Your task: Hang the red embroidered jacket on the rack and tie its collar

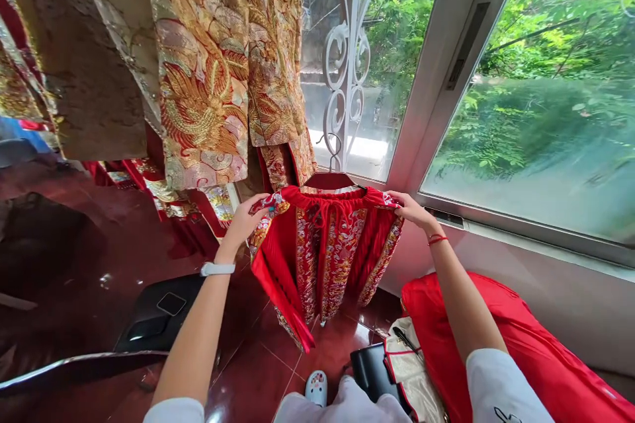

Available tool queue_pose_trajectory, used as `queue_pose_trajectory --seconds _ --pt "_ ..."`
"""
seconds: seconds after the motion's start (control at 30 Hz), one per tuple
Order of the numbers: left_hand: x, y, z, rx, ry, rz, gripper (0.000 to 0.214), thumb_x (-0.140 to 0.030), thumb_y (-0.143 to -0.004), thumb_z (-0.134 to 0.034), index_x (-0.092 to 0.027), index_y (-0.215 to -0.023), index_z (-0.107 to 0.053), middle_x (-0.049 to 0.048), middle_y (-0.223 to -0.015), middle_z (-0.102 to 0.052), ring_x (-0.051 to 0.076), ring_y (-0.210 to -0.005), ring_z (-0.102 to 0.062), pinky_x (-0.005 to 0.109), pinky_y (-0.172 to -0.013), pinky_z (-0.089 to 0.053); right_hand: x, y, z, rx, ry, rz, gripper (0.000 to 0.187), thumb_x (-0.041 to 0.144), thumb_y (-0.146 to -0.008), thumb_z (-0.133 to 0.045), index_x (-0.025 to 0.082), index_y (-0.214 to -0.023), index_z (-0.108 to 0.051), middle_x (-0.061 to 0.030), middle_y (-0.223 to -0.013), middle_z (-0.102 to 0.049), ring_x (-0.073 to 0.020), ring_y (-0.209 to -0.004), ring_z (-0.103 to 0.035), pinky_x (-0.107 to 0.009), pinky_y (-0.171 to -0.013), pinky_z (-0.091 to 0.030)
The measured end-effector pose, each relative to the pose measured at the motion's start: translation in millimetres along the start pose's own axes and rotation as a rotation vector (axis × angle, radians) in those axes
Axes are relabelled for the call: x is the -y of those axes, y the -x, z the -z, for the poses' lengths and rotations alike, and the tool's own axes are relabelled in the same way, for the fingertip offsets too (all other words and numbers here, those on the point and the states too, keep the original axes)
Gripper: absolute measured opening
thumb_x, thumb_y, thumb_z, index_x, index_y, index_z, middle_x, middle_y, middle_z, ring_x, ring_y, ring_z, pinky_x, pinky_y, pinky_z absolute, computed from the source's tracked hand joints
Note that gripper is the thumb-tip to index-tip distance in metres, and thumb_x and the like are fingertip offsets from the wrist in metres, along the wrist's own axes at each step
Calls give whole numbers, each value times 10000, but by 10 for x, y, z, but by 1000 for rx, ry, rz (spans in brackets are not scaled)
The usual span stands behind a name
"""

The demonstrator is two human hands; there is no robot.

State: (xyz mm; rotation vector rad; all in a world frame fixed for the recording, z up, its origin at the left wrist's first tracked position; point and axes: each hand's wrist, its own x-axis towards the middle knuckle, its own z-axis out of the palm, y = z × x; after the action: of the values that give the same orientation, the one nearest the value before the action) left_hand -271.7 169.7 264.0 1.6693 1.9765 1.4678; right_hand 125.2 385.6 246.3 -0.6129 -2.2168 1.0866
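Observation:
A red skirt (342,254) with gold and white embroidered panels and a gathered, drawstring-tied waist hangs in front of me. It is on a dark red hanger (328,180) whose metal hook points up by the window. At the left end of the waist, my left hand (244,218) is closed on the fabric. My right hand (415,211) grips the opposite end, so the waist is stretched wide between them. The fingertips of both hands are partly hidden by cloth. Below, the skirt's panels hang free above the floor.
Gold-embroidered garments (203,73) hang at the upper left. Behind the skirt stands a window with a white scrolled grille (342,66). Red cloth (516,337) lies at the lower right, beside a black box-like object (373,370). A dark seat (163,307) stands at left.

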Motion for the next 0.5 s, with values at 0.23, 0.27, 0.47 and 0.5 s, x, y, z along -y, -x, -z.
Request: queue_pose_trajectory --seconds 0.23,0.27,0.47,0.5 --pt "125 -61 -389 -257 -48 -62 285 -329 -786 -547 -198 -1032 -608 65 -1030 -688 227 -968 -638 376 -939 -494 83 293 -75 -94 37 11 724 77 -602 -439 213 -1304 -558 -46 -1350 -616 -257 -1247 -540 -443 -1121 -368" --pt "137 -94 -396 -266 -51 -73 282 -329 -785 -556 -201 -1032 -603 64 -1037 -682 228 -977 -635 374 -941 -493 86 320 -99 -91 37 15 755 75 -609 -446 219 -1346 -522 -45 -1402 -576 -256 -1296 -504 -443 -1149 -336" --pt "168 -169 -381 -204 -34 -46 347 -317 -810 -579 -177 -1127 -577 39 -1091 -666 212 -1007 -631 376 -972 -488 -20 566 -96 -68 30 -34 753 195 -810 -481 250 -1528 -261 -66 -1560 -387 -223 -1417 -387 -445 -1186 -297" --pt "173 -148 -370 -188 -33 -30 362 -328 -818 -583 -169 -1143 -574 31 -1103 -663 208 -1017 -627 381 -984 -484 -82 693 -16 -47 25 -69 741 248 -844 -500 264 -1536 -236 -78 -1549 -402 -228 -1390 -430 -452 -1155 -352"
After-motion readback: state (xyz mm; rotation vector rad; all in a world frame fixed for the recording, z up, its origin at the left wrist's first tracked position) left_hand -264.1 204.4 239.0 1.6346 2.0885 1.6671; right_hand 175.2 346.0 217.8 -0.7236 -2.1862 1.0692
